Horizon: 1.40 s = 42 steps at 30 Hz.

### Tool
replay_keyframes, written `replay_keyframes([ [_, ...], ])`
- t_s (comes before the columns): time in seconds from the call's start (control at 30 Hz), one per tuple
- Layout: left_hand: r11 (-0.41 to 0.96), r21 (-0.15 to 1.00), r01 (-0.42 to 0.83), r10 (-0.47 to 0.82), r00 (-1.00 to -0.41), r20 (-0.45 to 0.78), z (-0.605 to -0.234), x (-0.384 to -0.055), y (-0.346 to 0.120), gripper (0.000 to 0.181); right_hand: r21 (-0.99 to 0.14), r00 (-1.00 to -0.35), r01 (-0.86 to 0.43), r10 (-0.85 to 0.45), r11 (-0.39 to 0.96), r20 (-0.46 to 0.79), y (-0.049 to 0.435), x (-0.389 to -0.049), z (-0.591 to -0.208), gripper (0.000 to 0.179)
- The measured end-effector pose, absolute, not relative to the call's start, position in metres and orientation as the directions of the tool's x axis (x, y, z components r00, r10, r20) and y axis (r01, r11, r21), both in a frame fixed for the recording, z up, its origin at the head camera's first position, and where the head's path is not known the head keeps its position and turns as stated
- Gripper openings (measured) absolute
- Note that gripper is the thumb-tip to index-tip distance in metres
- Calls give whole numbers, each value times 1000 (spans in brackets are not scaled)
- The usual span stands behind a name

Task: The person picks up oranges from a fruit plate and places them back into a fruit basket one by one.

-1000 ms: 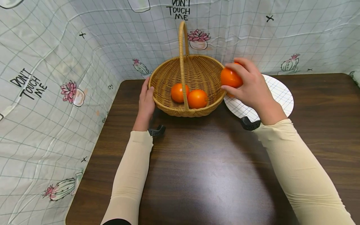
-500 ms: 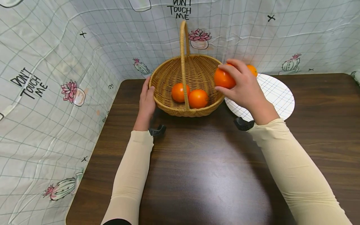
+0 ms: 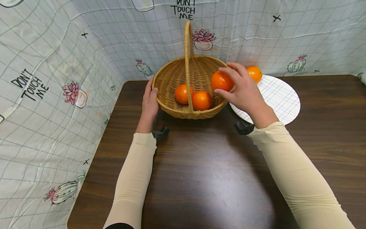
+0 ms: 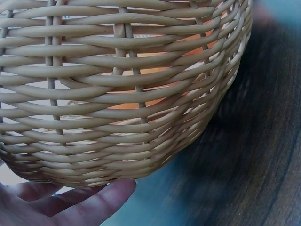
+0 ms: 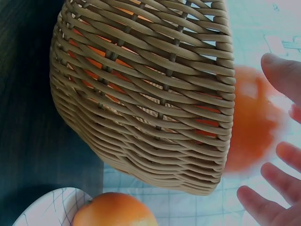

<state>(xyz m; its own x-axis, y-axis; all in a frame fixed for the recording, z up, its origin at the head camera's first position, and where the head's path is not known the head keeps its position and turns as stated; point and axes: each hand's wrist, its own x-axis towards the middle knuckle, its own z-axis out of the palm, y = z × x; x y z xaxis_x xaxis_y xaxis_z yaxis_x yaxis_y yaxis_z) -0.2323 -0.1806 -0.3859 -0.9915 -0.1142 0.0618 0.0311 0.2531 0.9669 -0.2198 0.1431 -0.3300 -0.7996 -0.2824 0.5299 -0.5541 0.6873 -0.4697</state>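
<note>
Orange fruit (image 3: pixel 221 80) over the basket's (image 3: pixel 168 73) right side is being flanked by the nearer, ungripping right hand (image 3: pixel 243 90). The basket's left is being touched by the relaxed left hand (image 3: pixel 150 102).

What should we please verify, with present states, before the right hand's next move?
1. Right hand grips the held fruit: ok.
2. Left hand touches the basket: ok.
3. Held fruit over the basket's opening: ok.
4. Held fruit wholly below the rim: not ok, part shows above it.
5. Room beside the two other fruits inside: ok.
6. Held fruit touching the basket: cannot tell.
</note>
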Motion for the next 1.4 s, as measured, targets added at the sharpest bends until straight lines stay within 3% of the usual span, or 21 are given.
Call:
replay_keyframes([
  [1.4,257,966,36,-137,-988,74,-388,-234,-180,49,-494,-868,-444,-222,747,444,179,-223,-353,41],
])
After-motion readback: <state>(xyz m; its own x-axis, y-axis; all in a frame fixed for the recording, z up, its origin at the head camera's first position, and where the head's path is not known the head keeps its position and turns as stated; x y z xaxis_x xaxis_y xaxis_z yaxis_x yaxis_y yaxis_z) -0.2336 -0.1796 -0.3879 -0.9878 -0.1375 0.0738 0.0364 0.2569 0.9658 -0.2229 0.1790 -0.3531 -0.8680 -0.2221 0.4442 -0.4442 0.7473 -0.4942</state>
